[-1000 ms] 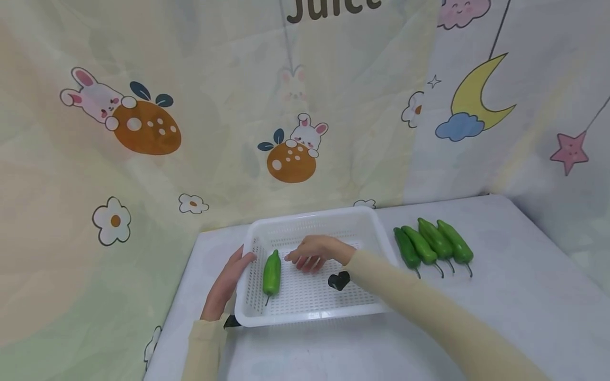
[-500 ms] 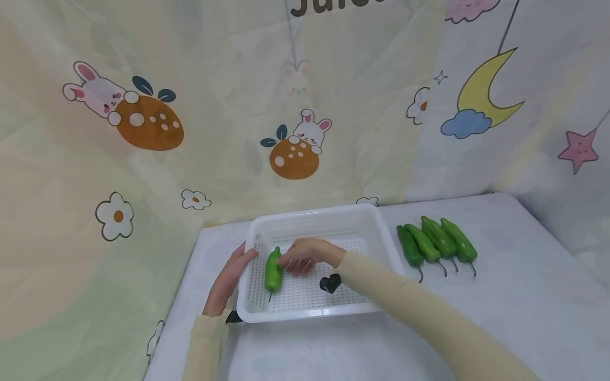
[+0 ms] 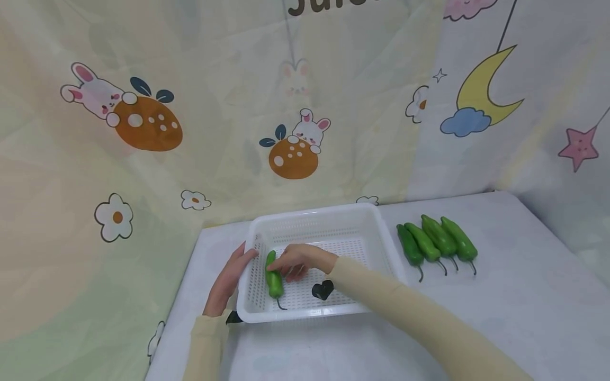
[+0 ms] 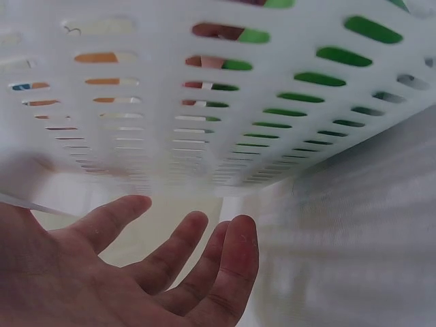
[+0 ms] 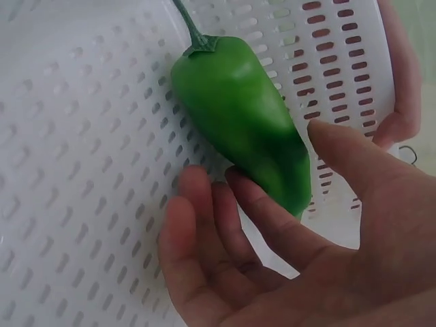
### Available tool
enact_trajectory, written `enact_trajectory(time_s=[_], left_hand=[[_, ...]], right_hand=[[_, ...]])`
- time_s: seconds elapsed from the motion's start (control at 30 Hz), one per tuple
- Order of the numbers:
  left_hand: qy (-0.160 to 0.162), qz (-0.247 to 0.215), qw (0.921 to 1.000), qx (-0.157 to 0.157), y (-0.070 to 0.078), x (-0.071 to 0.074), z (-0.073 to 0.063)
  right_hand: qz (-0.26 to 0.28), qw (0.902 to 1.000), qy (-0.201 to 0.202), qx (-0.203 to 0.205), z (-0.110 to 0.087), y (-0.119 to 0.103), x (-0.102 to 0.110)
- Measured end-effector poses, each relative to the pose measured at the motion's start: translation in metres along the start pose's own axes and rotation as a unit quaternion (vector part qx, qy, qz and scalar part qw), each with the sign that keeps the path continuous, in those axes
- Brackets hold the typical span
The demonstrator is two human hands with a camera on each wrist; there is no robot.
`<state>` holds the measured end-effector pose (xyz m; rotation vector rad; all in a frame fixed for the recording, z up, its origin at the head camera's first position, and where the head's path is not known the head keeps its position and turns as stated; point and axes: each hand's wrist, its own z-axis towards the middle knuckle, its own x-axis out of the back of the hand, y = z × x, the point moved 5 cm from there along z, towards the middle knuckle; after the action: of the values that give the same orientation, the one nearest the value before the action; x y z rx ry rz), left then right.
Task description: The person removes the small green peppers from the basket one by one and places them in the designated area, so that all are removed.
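A white perforated plastic basket [image 3: 329, 311] stands on the table. My left hand [image 3: 232, 276] holds its left rim, thumb hooked over the edge; in the left wrist view that hand's fingers [image 4: 238, 259] extend outside, beneath the slotted wall. Inside the basket, near the left side, is a green pepper [image 5: 231, 95] with a curved stem. My right hand [image 3: 300, 261] reaches in from the right and pinches the pepper's stemless end between thumb [image 5: 334, 146] and index finger. Its other fingers are bent beside the pepper, over the basket floor.
Several more green peppers [image 3: 436, 241] lie side by side on the white tabletop [image 3: 519, 296], right of the basket. Behind the table hangs a cartoon-printed cloth [image 3: 224, 132]. The right sleeve [image 3: 405, 296] crosses above the basket's front right rim.
My right hand has moved left onto the pepper in the basket. That pepper has turned, its stem end swinging right. My left hand stays at the rim.
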<state>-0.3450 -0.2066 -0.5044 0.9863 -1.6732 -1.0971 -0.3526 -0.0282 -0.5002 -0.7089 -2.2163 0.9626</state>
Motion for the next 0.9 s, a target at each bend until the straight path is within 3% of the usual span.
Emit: enact_trajectory(time_s=[0.3,0.9], left_hand=[[0.007,0.011,0.9999,0.002,0.0012,-0.0009,-0.0014],[0.004,0.008,0.9999,0.013,-0.0001,-0.0004,0.0008]], right_hand=[[0.005,0.9994,0.034,-0.001,-0.0028,-0.0013,-0.0044],[-0.01,0.9994,0.032,0.005,-0.0088,-0.0038,-0.0068]])
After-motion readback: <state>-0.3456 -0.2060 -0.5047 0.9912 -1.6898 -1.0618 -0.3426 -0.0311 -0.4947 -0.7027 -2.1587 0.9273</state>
